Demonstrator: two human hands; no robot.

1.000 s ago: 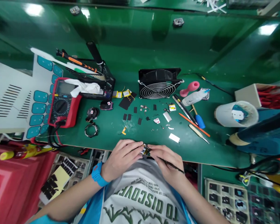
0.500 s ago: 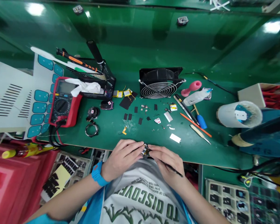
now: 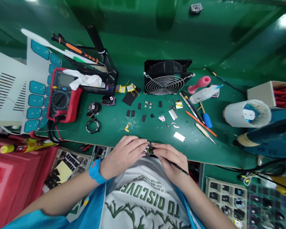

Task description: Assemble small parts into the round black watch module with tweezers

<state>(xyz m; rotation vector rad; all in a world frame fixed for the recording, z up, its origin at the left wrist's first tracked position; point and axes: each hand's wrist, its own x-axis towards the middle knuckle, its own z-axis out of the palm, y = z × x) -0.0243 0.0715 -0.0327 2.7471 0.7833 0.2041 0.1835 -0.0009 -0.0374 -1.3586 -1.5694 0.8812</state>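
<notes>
At the table's front edge, close against my shirt, my left hand (image 3: 127, 156) closes its fingertips on a small electronic device (image 3: 147, 148). Metallic and yellowish parts show in it, but the fingers cover much of it. My right hand (image 3: 173, 159) grips slim black tweezers (image 3: 178, 167), whose rear end sticks out past the wrist side of the palm. Their tips meet the device's right side; the exact contact is too small to make out. On the green table ahead lie a yellow flex cable (image 3: 126, 127) and a white rectangular piece (image 3: 179, 136).
A black fan (image 3: 165, 78) stands at the back. On the left are a red multimeter (image 3: 62, 95), a black tool holder (image 3: 112, 74) and a watch-like ring (image 3: 92, 126). To the right lie a craft knife (image 3: 204, 133), a clear bottle (image 3: 202, 96) and a white cup (image 3: 246, 113).
The head view has tilted and shifted slightly, so the table things sit higher in the picture. Both hands keep their hold, with the tweezers' tip showing more plainly at the device.
</notes>
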